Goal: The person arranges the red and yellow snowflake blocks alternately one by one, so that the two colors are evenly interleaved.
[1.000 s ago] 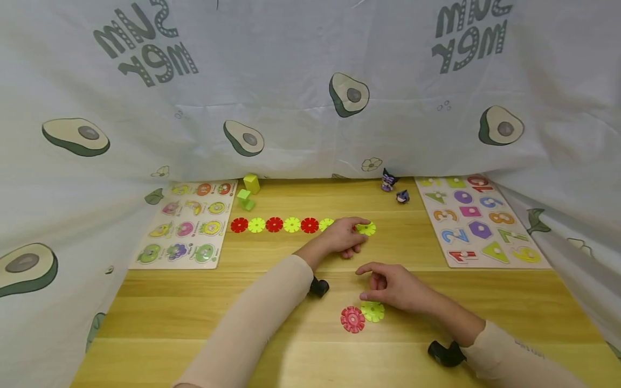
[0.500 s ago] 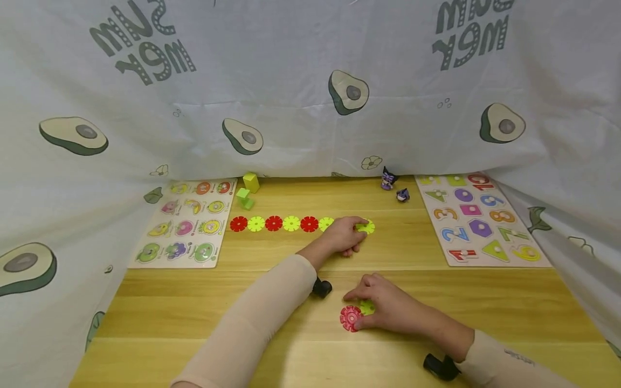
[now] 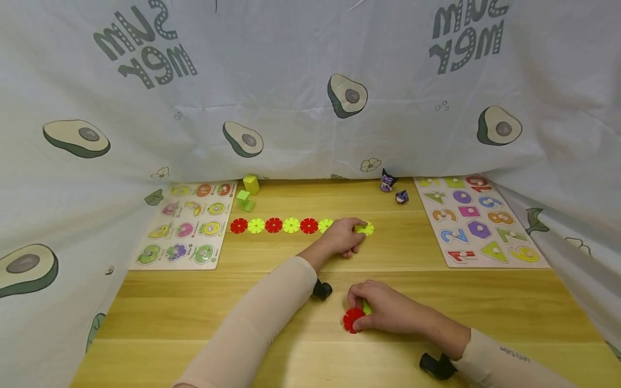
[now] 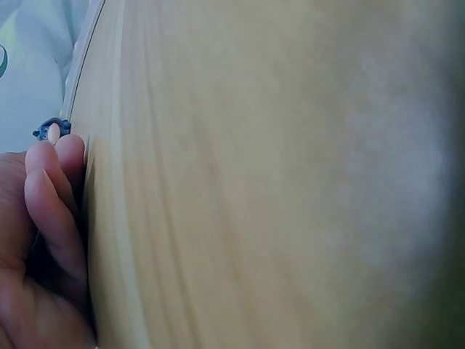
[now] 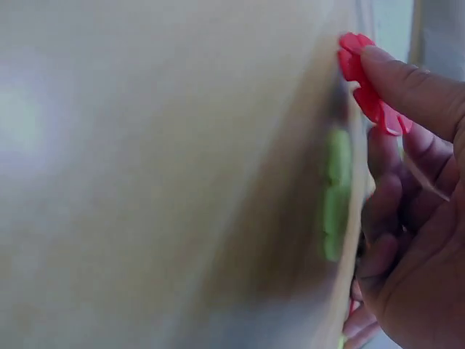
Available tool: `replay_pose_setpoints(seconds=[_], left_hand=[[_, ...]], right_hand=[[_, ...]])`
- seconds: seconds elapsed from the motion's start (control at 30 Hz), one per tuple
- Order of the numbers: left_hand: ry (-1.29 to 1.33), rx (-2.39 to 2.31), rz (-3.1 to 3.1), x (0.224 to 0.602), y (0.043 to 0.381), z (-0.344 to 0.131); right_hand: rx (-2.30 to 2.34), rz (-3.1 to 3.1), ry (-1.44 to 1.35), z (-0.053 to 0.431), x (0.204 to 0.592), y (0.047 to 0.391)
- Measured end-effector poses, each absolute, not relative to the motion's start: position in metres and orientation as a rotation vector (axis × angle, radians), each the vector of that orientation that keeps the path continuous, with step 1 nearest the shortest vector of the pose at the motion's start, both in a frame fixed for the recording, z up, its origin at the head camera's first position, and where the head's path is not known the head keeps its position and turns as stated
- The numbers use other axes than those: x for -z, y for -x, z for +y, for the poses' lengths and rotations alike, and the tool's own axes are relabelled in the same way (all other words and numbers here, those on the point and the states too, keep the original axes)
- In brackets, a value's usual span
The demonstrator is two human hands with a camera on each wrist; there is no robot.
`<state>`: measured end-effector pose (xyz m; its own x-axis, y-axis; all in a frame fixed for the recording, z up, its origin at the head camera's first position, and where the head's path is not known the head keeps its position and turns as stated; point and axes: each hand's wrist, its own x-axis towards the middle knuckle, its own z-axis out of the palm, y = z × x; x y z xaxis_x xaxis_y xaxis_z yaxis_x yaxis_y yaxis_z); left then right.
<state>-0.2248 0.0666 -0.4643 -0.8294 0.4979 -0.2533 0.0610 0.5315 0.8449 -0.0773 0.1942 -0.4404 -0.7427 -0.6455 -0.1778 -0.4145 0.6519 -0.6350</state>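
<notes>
My left hand (image 3: pixel 341 236) rests at the right end of a row of red and yellow-green snowflake discs, its thumb and index finger on the edges of the last yellow-green disc (image 3: pixel 367 228). Part of the row lies hidden under this hand. Nearer the front, my right hand (image 3: pixel 390 310) pinches a red snowflake disc (image 3: pixel 350 321) between thumb and fingers. The right wrist view shows that red disc (image 5: pixel 367 91) tilted above the table. Beneath the right hand lies another yellow-green disc (image 5: pixel 336 193), mostly covered by the fingers in the head view.
A fruit puzzle board (image 3: pixel 184 226) lies at the left, a number and shape board (image 3: pixel 480 223) at the right. Yellow and green blocks (image 3: pixel 251 184) and small purple figurines (image 3: pixel 387 181) stand near the back. A white avocado-print cloth (image 3: pixel 291 81) hangs behind the table.
My right hand has moved down and left to the red disc, gripped it and tipped it up; its other face now shows. The left hand has stayed at the row's end.
</notes>
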Motion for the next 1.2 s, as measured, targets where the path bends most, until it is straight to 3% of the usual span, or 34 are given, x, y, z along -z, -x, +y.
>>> replay_pose_setpoints(seconds=[0.3, 0.63, 0.9, 1.2], left_hand=[[-0.425, -1.241, 2.31, 0.466, 0.225, 0.065], [-0.429, -1.259, 2.318, 0.466, 0.225, 0.065], [-0.419, -1.257, 2.31, 0.466, 0.226, 0.067], [-0.433, -1.238, 2.315, 0.468, 0.226, 0.067]], right_hand=[[1.116, 2.476, 0.548, 0.214, 0.419, 0.098], [1.054, 2.689, -0.052, 0.268, 0.425, 0.169], [0.89, 2.761, -0.094, 0.279, 0.437, 0.2], [0.727, 2.826, -0.098, 0.275, 0.442, 0.209]])
